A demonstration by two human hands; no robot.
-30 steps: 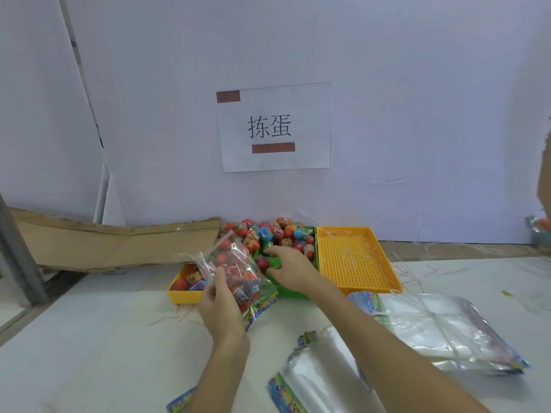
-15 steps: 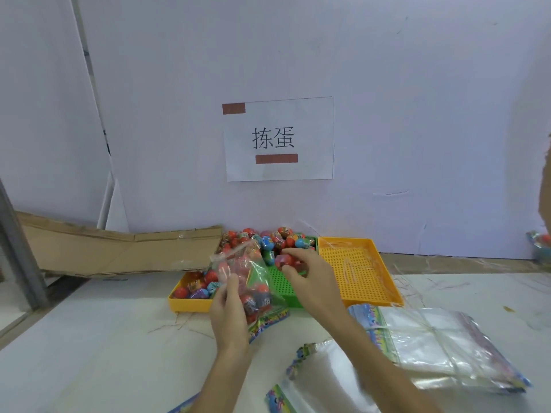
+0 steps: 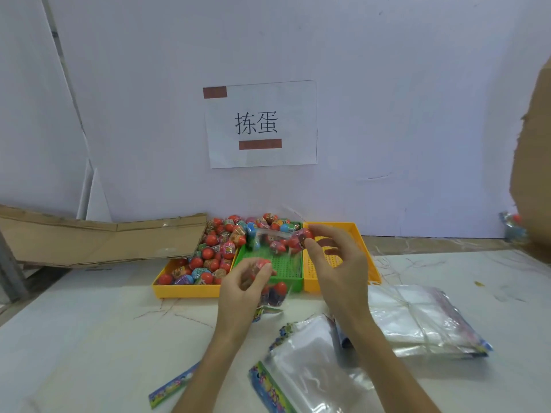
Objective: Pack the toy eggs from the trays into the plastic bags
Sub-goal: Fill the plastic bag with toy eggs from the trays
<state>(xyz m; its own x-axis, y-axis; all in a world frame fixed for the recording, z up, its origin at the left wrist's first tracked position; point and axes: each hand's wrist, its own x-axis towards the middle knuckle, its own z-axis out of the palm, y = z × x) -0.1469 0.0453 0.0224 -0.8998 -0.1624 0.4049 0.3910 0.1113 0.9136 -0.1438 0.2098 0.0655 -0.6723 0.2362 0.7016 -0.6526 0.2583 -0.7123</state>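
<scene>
The pale counter [image 3: 89, 338] carries three trays side by side: a yellow tray [image 3: 185, 290] heaped with toy eggs [image 3: 214, 251], a green tray [image 3: 286, 266] and another yellow tray [image 3: 369, 263]. Above the green one, the left hand [image 3: 241, 290] pinches a clear bag [image 3: 271, 287] part-filled with eggs. The right hand [image 3: 337, 263] pinches a red egg [image 3: 304, 235], apparently at the bag's mouth.

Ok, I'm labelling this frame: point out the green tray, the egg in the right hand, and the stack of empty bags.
green tray [image 3: 284, 263], head view, on its bare perforated floor.
toy egg [image 3: 304, 234], head view, on its red shell at the right hand's fingertips.
stack of empty bags [image 3: 417, 320], head view, on the top clear bag.
</scene>
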